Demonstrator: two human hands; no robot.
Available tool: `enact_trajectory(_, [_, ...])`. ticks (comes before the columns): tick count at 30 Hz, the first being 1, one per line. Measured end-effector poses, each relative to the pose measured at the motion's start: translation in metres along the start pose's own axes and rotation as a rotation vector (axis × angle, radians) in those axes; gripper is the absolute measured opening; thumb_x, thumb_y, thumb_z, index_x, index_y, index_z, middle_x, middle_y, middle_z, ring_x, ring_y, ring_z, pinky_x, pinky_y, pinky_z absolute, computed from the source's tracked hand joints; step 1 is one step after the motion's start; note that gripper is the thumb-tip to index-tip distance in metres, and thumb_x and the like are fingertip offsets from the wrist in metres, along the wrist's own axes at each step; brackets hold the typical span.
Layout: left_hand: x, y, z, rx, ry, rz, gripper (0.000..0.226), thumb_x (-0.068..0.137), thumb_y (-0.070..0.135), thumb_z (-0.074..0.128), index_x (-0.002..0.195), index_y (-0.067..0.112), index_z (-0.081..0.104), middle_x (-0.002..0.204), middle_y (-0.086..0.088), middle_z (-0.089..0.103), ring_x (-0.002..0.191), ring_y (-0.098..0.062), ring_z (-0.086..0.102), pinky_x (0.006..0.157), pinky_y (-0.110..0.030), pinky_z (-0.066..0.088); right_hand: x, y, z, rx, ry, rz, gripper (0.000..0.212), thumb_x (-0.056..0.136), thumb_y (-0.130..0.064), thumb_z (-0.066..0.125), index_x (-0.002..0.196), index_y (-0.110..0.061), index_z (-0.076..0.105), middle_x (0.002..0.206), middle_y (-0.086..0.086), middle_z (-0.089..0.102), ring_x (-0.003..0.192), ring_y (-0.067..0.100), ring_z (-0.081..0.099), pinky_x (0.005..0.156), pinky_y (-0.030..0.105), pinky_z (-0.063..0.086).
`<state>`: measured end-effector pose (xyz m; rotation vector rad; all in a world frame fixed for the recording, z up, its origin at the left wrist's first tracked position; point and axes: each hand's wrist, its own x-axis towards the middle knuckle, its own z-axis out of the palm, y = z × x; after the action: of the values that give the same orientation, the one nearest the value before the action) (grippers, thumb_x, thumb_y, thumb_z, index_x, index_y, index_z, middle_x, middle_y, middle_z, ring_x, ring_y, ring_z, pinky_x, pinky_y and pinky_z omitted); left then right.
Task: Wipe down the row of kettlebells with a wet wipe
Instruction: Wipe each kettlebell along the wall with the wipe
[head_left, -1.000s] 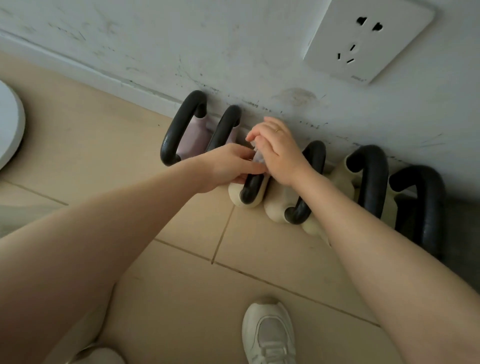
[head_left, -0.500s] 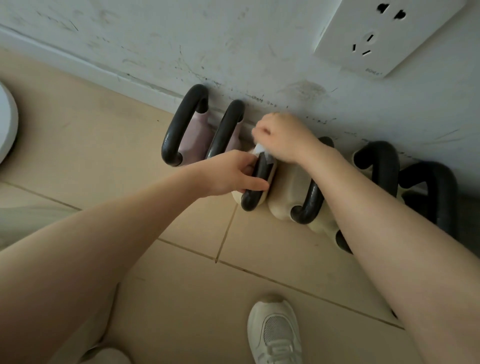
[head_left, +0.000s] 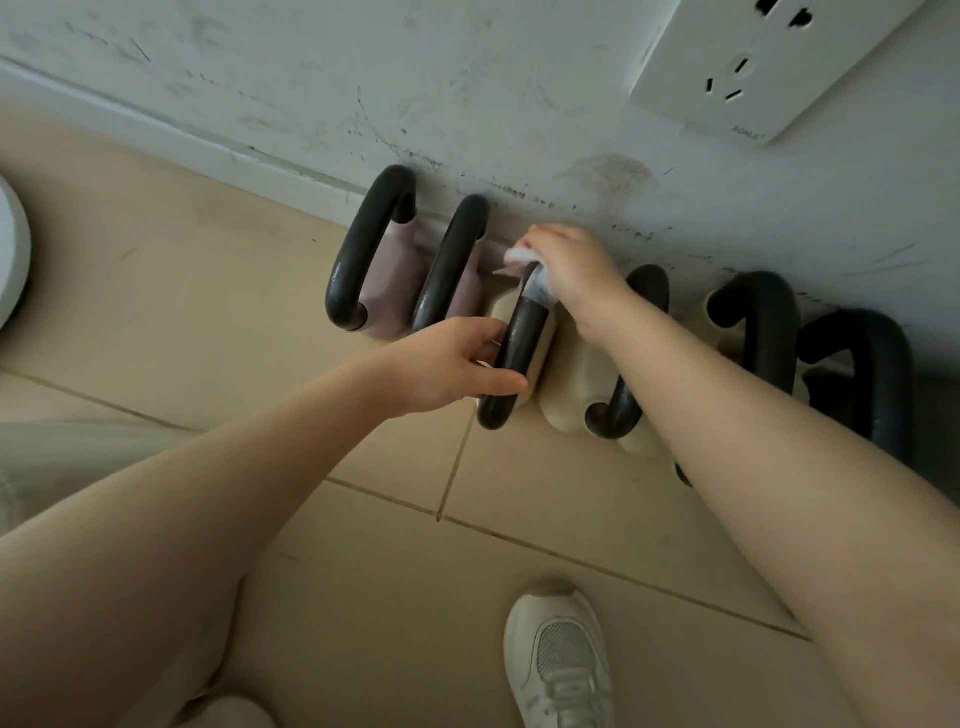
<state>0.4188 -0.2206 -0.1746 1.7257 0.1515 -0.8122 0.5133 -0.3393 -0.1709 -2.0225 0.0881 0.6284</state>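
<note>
Several kettlebells with black handles stand in a row along the wall. Two pink ones (head_left: 395, 275) are at the left, cream ones (head_left: 566, 395) in the middle, darker ones (head_left: 878, 374) at the right. My left hand (head_left: 447, 364) grips the near end of the third kettlebell's black handle (head_left: 519, 348). My right hand (head_left: 571, 270) holds a white wet wipe (head_left: 524, 260) wrapped round the far end of that same handle, close to the wall.
A scuffed white wall with a power socket (head_left: 769, 62) rises right behind the row. Beige floor tiles (head_left: 208, 291) stretch in front. My white shoe (head_left: 561, 660) stands below the kettlebells. A white round object (head_left: 13, 254) sits at the left edge.
My right hand has slid the wipe along the third handle toward the wall end. My left hand has shifted down to the handle's near end.
</note>
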Motion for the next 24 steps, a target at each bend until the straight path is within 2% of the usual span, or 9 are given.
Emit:
enact_trajectory(5, [0.001,0.002,-0.001,-0.023,-0.002,0.011,0.026,0.086,0.012,0.062,0.110,0.004,0.057,0.110,-0.018,0.068,0.102,-0.024,0.066,0.094,-0.035,0.052,-0.021,-0.011,0.013,0.390,0.098,0.345,0.042,0.099,-0.039,0.028,0.098,-0.014,0.062,0.069,0.001,0.047,0.067,0.014,0.046,0.080,0.032,0.042])
enact_trajectory(8, [0.000,0.005,-0.002,-0.011,0.000,0.035,0.022,0.087,0.012,0.061,0.108,0.006,0.059,0.103,-0.013,0.070,0.095,-0.015,0.068,0.080,-0.018,0.055,-0.031,-0.011,0.019,0.415,0.056,0.338,0.042,0.098,-0.036,0.035,0.129,-0.012,0.051,0.097,0.009,0.057,0.090,0.022,0.055,0.081,0.033,0.040])
enact_trajectory(10, [0.001,0.007,-0.003,0.019,0.018,0.047,0.015,0.087,0.014,0.062,0.101,0.009,0.061,0.093,-0.009,0.069,0.085,-0.008,0.068,0.073,-0.012,0.053,-0.036,-0.012,0.021,0.394,0.089,0.333,0.035,0.098,-0.025,0.038,0.121,-0.002,0.052,0.110,0.021,0.058,0.100,0.034,0.058,0.073,0.035,0.046])
enact_trajectory(12, [0.004,0.006,-0.003,0.043,0.046,0.049,0.021,0.087,0.017,0.062,0.104,0.005,0.061,0.100,-0.018,0.068,0.093,-0.020,0.068,0.083,-0.023,0.055,-0.032,-0.015,0.016,0.448,0.096,0.369,0.024,0.097,-0.020,0.040,0.094,-0.005,0.059,0.093,0.018,0.061,0.087,0.031,0.062,0.060,0.031,0.048])
enact_trajectory(13, [0.007,0.005,-0.002,0.048,0.049,0.041,0.026,0.086,0.019,0.063,0.106,0.002,0.060,0.106,-0.023,0.066,0.100,-0.028,0.065,0.090,-0.033,0.054,-0.025,-0.014,0.011,0.534,0.092,0.435,0.023,0.095,-0.020,0.042,0.092,-0.006,0.061,0.092,0.015,0.063,0.089,0.029,0.063,0.066,0.032,0.052])
enact_trajectory(15, [0.009,0.006,0.002,0.060,0.065,0.019,0.032,0.085,0.023,0.064,0.107,-0.001,0.058,0.111,-0.026,0.063,0.104,-0.036,0.062,0.094,-0.045,0.050,-0.017,-0.012,0.002,0.681,0.040,0.532,0.036,0.095,-0.023,0.039,0.115,-0.002,0.060,0.117,0.016,0.063,0.111,0.031,0.059,0.096,0.039,0.048])
enact_trajectory(19, [0.015,0.013,0.004,0.041,0.085,0.014,0.024,0.087,0.020,0.062,0.105,0.005,0.059,0.106,-0.020,0.067,0.098,-0.027,0.066,0.090,-0.032,0.053,-0.015,-0.003,0.002,0.814,0.030,0.474,0.046,0.092,-0.023,0.038,0.132,0.001,0.046,0.126,0.021,0.058,0.112,0.032,0.058,0.106,0.042,0.039])
enact_trajectory(21, [0.015,0.014,0.003,0.022,0.086,0.009,0.024,0.088,0.020,0.061,0.106,0.005,0.060,0.105,-0.017,0.067,0.095,-0.023,0.066,0.081,-0.020,0.053,-0.021,0.002,0.008,0.817,0.012,0.459,0.033,0.094,-0.024,0.041,0.115,-0.003,0.054,0.112,0.018,0.063,0.101,0.028,0.060,0.098,0.041,0.044])
enact_trajectory(24, [0.010,0.013,0.003,0.040,0.125,0.001,0.024,0.088,0.024,0.060,0.102,0.005,0.064,0.100,-0.020,0.067,0.090,-0.024,0.065,0.067,-0.007,0.047,-0.042,0.007,0.024,0.519,0.069,0.434,0.025,0.095,-0.037,0.042,0.099,-0.015,0.055,0.102,0.007,0.067,0.089,0.022,0.062,0.079,0.037,0.051])
